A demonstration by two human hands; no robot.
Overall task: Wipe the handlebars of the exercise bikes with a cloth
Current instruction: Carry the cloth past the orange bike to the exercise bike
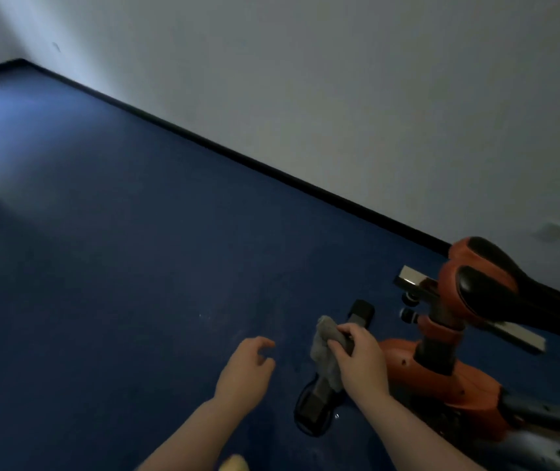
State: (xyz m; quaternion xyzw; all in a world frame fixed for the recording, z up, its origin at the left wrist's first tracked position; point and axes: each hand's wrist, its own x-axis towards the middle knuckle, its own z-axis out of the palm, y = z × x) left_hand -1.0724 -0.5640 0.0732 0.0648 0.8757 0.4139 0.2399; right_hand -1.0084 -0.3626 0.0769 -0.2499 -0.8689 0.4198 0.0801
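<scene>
An orange and black exercise bike [441, 365] stands at the lower right, with its black saddle [503, 294] raised toward the wall. No handlebars are in view. My right hand [360, 358] grips a crumpled grey cloth [326, 348] just left of the bike's body, above the black pedal [316, 402]. My left hand [248, 368] hovers over the floor to the left of the cloth, fingers loosely curled and holding nothing.
Dark blue floor [136, 266] spreads to the left and ahead. A grey wall [339, 96] with a black skirting board [238, 158] runs diagonally behind the bike. A chrome seat rail [411, 278] juts out beneath the saddle.
</scene>
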